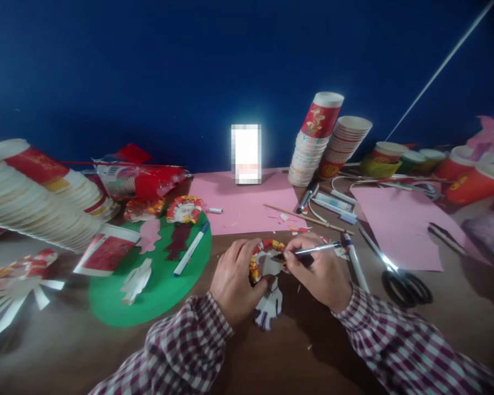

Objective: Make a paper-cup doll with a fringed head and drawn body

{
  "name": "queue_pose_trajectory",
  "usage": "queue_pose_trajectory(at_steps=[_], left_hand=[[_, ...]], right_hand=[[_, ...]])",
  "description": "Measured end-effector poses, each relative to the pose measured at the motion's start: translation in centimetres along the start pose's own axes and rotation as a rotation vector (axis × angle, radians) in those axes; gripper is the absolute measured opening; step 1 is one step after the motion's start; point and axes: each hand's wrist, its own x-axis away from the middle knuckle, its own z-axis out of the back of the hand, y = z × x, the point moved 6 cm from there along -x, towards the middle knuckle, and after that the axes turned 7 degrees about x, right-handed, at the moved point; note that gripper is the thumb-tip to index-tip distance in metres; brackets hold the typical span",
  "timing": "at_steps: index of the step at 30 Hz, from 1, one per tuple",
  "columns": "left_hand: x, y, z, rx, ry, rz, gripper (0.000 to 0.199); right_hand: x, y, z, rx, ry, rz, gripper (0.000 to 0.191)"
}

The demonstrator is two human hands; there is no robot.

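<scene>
My right hand pinches a slim pen, its tip end over a round paper-cup craft with a curled red-and-yellow rim. My left hand curves around the craft's left side, thumb at its lower edge, and grips it. Pale paper covers part of the ring's middle. Just below lies a white figure-shaped paper cutout with purple edges; its upper end is by my left thumb, and I cannot tell whether it is joined to the ring.
Scissors and a white marker lie to the right. A green paper disc holds cutouts and a blue-capped marker. Tall paper-cup stacks lean at the back, with more cups at left. A wooden stick crosses pink paper.
</scene>
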Motion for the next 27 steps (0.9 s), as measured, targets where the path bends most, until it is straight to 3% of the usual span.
queue_pose_trajectory(at_steps=[13, 21, 27], left_hand=[[-0.01, 0.43, 0.21, 0.011, -0.002, -0.027, 0.062], [0.23, 0.71, 0.53, 0.073, 0.011, -0.072, 0.048], [0.0, 0.34, 0.17, 0.005, -0.006, -0.013, 0.067]], right_hand=[[0.06, 0.18, -0.13, 0.006, 0.0, 0.01, 0.011], [0.03, 0.1, -0.09, 0.014, 0.002, 0.012, 0.011], [0.06, 0.18, -0.09, 0.003, 0.006, 0.002, 0.009]])
